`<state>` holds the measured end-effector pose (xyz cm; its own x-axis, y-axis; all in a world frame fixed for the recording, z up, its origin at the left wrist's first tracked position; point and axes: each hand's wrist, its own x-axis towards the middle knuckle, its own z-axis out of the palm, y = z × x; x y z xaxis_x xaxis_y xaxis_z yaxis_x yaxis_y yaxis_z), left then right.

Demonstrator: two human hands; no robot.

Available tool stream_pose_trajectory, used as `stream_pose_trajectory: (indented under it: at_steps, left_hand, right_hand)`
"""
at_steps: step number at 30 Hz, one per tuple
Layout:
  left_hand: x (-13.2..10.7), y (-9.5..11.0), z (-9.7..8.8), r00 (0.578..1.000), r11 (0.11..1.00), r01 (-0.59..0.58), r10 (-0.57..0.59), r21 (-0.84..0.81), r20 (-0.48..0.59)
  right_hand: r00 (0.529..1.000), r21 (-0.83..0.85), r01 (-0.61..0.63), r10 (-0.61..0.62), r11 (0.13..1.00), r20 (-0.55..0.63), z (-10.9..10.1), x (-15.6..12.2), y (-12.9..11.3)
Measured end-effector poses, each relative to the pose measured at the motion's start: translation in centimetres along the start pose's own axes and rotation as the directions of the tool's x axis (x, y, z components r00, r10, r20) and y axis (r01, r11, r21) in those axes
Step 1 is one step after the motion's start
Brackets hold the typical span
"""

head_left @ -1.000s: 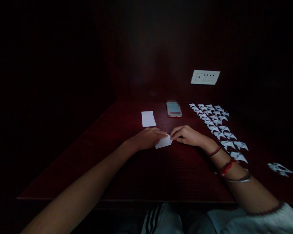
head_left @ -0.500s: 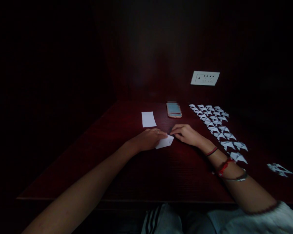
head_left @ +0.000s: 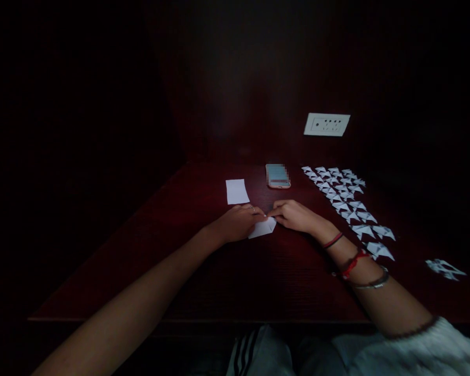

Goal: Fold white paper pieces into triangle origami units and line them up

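A small white sheet of paper [head_left: 261, 228] with a folded corner lies on the dark red table. My left hand [head_left: 241, 222] covers its left part and holds it down, fingers closed together and pointing right along the far edge. At the paper's far right corner, my right hand [head_left: 292, 215] has its thumb and index finger pinched on the edge, close to the left fingertips. Part of the paper is hidden under the left hand. Just beyond the hands lies a flat white sheet [head_left: 237, 191].
A phone [head_left: 278, 176] lies at the back of the table [head_left: 172, 282]. Several folded white paper pieces [head_left: 342, 194] stand in rows on the right. A small bunch of folded paper [head_left: 444, 269] lies farther right. On the back wall is a socket panel [head_left: 327, 125].
My right hand has moved slightly left, bringing its fingertips onto the paper's corner beside the left fingers. The left hand stays on the paper. The view has shifted a little.
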<state>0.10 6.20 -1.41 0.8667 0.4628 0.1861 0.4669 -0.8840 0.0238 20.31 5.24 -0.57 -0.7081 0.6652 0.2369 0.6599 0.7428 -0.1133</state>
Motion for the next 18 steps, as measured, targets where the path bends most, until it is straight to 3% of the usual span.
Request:
stream_pose_trajectory:
  at_steps: [18]
  left_hand:
    - [0.1,0.6,-0.3,0.999,0.998,0.033,-0.032,0.053,-0.016]
  right_hand:
    - [0.990,-0.057,-0.043,0.051,0.997,0.130,-2.0,-1.7,-0.2]
